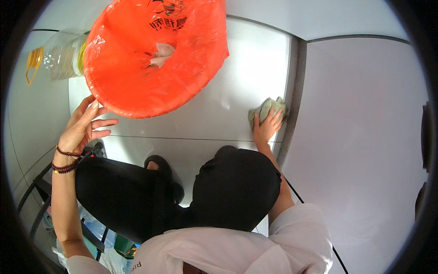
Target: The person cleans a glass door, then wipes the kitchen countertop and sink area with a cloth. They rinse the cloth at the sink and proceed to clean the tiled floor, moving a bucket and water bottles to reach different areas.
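Note:
At the upper left is a round bin lined with an orange-red plastic bag (137,85), its mouth turned towards me. The bag bears dark printing, and pale crumpled waste (163,53) lies inside. My left hand (84,125) has its thumb and forefinger at the near left rim, while its other fingers stick out loosely below. With fingers spread, my right hand (268,128) presses a crumpled grey-green cloth (265,109) against the pale tiled floor (205,120), close to the dark base strip at the right.
A clear plastic bottle with a yellow handled cap (58,56) lies left of the bin. White panels (352,120) rise along the right. A black-framed rack (41,191) with packages stands at lower left. My knees and a dark slipper (160,164) are below the hands.

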The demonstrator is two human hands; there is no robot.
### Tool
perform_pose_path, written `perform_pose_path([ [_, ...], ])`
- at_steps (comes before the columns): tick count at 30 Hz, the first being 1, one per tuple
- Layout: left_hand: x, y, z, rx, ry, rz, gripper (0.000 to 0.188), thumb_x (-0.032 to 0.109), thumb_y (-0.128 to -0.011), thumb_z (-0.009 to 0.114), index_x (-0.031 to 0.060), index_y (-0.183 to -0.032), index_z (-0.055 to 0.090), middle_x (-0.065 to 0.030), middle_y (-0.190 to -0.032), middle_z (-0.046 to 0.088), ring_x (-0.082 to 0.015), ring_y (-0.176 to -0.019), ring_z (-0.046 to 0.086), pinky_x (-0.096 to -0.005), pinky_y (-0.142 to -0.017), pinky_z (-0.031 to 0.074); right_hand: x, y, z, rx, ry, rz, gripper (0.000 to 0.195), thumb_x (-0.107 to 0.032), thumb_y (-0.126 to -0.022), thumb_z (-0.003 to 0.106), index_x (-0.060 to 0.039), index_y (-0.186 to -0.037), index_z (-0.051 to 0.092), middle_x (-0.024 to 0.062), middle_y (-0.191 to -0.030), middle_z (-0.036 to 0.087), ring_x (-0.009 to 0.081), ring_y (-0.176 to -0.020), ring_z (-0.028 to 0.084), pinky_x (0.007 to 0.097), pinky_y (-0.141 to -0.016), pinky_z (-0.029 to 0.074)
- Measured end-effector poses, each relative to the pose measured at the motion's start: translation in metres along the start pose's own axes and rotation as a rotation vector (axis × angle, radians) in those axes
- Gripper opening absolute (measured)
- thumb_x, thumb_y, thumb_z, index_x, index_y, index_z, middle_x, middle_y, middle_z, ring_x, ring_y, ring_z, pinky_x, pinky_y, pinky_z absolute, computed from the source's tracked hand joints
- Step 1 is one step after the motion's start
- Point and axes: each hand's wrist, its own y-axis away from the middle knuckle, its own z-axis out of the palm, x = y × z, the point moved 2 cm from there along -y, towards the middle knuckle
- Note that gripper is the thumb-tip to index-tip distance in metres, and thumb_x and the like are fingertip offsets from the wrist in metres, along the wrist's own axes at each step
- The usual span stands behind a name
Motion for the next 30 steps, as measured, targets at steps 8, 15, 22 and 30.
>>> perform_pose_path([
  [8,-0.066,0.057,-0.090,0.866,-1.110,0.477,0.056,0.022,-0.082,0.071,0.0028,-0.129,0.047,-0.0163,-0.135,0.049,-0.0301,-0.121,0.048,-0.0397,-0.101,0.038,-0.024,-0.181,0.005,-0.028,0.013,0.023,0.087,-0.074,-0.084,0.034,-0.0173,-0.148,0.020,0.0181,-0.154,0.009,0.0475,-0.134,0.024,0.0632,-0.107,0.018],
  [15,-0.147,0.196,-0.124,1.267,-1.784,0.220,0.060,0.025,-0.081,0.069,0.0126,-0.134,0.043,-0.0074,-0.147,0.036,-0.0258,-0.136,0.032,-0.0444,-0.109,0.023,-0.038,-0.184,0.007,-0.006,0.008,0.039,0.075,-0.068,-0.090,0.029,-0.0222,-0.149,0.017,0.0170,-0.155,0.010,0.0479,-0.135,0.024,0.0593,-0.110,0.020],
  [22,-0.118,0.215,-0.123,1.196,-1.884,0.125,0.062,0.029,-0.082,0.068,0.0186,-0.138,0.041,-0.0013,-0.150,0.033,-0.0205,-0.137,0.032,-0.0452,-0.108,0.019,-0.023,-0.180,0.025,0.157,-0.011,-0.014,0.070,-0.064,-0.092,0.031,-0.0204,-0.147,0.025,0.0170,-0.153,0.017,0.0473,-0.133,0.027,0.0613,-0.108,0.019],
  [30,-0.116,0.206,-0.145,1.203,-1.934,0.077,0.045,0.032,-0.081,0.070,0.0170,-0.121,0.057,-0.0027,-0.109,0.059,-0.0243,-0.108,0.050,-0.0435,-0.091,0.037,-0.031,-0.139,0.043,0.171,0.142,-0.108,0.071,-0.062,-0.093,0.030,-0.0165,-0.146,0.026,0.0198,-0.153,0.017,0.0478,-0.137,0.018,0.0638,-0.106,0.018],
])
